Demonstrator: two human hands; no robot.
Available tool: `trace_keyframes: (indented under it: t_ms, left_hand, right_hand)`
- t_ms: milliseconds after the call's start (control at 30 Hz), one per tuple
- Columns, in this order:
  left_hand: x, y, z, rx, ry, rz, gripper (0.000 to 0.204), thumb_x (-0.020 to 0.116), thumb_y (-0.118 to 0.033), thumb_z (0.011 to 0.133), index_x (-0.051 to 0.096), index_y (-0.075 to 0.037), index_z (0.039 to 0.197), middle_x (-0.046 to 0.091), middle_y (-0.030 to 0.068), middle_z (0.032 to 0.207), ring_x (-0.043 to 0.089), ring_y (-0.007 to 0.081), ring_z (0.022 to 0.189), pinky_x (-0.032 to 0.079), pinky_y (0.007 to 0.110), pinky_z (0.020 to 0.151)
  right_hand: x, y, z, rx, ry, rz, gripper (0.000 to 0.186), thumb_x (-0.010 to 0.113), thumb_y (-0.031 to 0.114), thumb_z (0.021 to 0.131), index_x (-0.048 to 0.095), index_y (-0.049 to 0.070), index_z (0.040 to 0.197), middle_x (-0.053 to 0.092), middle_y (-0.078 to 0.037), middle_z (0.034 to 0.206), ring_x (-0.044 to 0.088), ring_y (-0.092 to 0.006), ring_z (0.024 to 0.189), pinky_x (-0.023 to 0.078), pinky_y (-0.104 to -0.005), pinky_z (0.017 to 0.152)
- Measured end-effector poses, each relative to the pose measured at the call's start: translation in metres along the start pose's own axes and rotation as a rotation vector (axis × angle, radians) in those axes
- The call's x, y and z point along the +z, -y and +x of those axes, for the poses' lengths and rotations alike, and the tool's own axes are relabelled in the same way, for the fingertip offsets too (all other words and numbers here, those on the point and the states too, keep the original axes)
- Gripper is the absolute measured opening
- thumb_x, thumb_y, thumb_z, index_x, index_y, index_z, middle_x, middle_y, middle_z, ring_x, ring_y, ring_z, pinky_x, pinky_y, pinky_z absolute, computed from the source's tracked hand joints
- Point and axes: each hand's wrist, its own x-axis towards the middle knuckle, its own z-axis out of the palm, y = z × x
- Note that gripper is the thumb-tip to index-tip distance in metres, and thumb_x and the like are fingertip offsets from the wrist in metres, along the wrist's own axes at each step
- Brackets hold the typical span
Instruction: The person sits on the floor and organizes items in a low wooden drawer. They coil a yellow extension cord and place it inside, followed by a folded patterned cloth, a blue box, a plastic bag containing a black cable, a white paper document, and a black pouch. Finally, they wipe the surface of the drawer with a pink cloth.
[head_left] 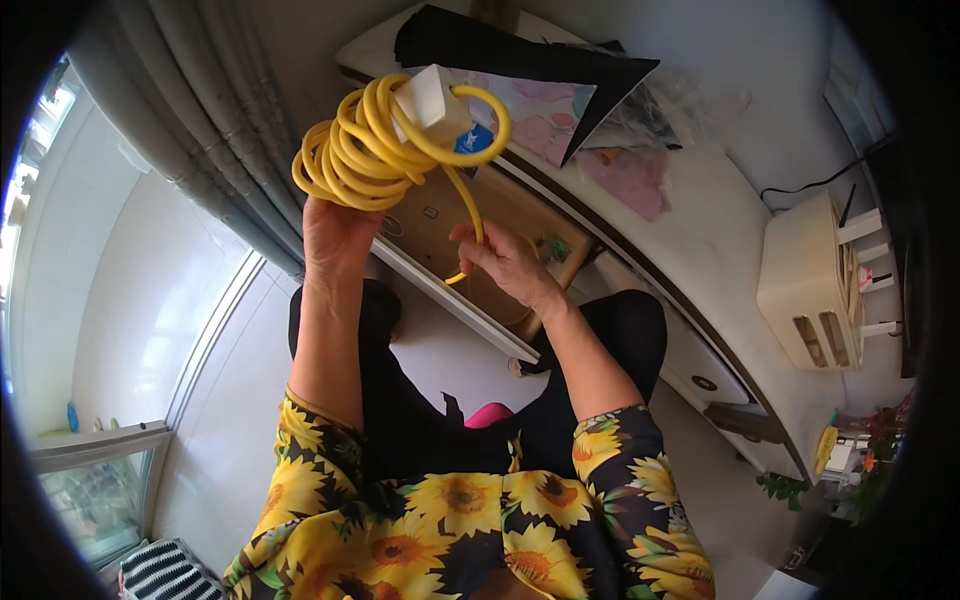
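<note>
A thick yellow cable (345, 165) is wound into several loops around a white block-shaped piece (437, 108). My left hand (340, 235) grips the bundle from below and holds it up; the loops hide most of its fingers. One length of cable hangs down from the coil to my right hand (505, 262), where thumb and fingers are closed on it and a short end sticks out below. Beneath both hands is a pulled-out drawer (430, 275) with a brown inside and a white front. A small greenish item (553, 248) lies in it.
A long white cabinet (715, 225) runs from the back to the right, with black sheeting (500, 45), a patterned pillow-like piece (535, 110) and clear plastic on top. A cream box (805, 285) stands at its right. Grey curtains (190, 110) hang at left.
</note>
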Motion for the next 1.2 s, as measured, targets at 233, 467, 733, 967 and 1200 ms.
trace_keyframes:
  t_ms: [233, 467, 733, 967, 1200]
  left_hand:
    - [0.004, -0.002, 0.001, 0.138, -0.15, 0.296, 0.038, 0.059, -0.019, 0.09, 0.048, 0.0, 0.12, 0.058, 0.0128, 0.115, 0.06, 0.0246, 0.105, 0.051, 0.041, 0.09]
    - [0.018, -0.01, -0.005, 0.299, -0.289, 0.948, 0.041, 0.067, -0.018, 0.079, 0.052, -0.001, 0.114, 0.06, 0.0074, 0.093, 0.061, 0.0126, 0.079, 0.051, 0.026, 0.071]
    - [0.034, -0.026, -0.008, 0.151, -0.259, 1.305, 0.043, 0.065, -0.019, 0.068, 0.059, -0.001, 0.107, 0.062, 0.0097, 0.085, 0.062, 0.016, 0.077, 0.051, 0.027, 0.069]
    - [0.029, -0.029, -0.007, -0.03, 0.007, 1.443, 0.046, 0.065, -0.02, 0.061, 0.062, -0.004, 0.103, 0.063, 0.01, 0.086, 0.063, 0.0175, 0.078, 0.05, 0.028, 0.069]
    - [0.017, -0.029, -0.004, -0.245, 0.128, 1.001, 0.045, 0.07, -0.02, 0.064, 0.061, -0.001, 0.104, 0.065, 0.0096, 0.09, 0.063, 0.0147, 0.079, 0.053, 0.027, 0.072]
  right_hand:
    - [0.024, -0.014, 0.002, -0.018, 0.091, -0.108, 0.024, 0.053, 0.013, 0.094, 0.052, 0.003, 0.116, 0.062, -0.003, 0.073, 0.059, -0.01, 0.069, 0.049, -0.0258, 0.069]
    - [0.026, 0.021, -0.003, -0.105, 0.02, -0.407, 0.026, 0.059, 0.012, 0.086, 0.06, 0.003, 0.111, 0.061, -0.01, 0.07, 0.06, -0.015, 0.064, 0.049, -0.0287, 0.064]
    - [0.002, 0.037, -0.012, -0.315, -0.114, -0.707, 0.016, 0.065, 0.007, 0.078, 0.066, 0.003, 0.094, 0.063, -0.013, 0.077, 0.063, -0.0276, 0.069, 0.05, -0.0347, 0.063]
    - [-0.005, 0.059, -0.019, -0.425, -0.219, -0.871, 0.02, 0.077, 0.008, 0.069, 0.065, 0.006, 0.085, 0.061, -0.006, 0.076, 0.062, -0.0226, 0.068, 0.049, -0.0337, 0.06]
    - [-0.023, 0.07, -0.014, -0.578, -0.277, -0.64, 0.023, 0.078, 0.012, 0.071, 0.064, 0.006, 0.087, 0.062, -0.003, 0.078, 0.061, -0.0151, 0.073, 0.05, -0.026, 0.065]
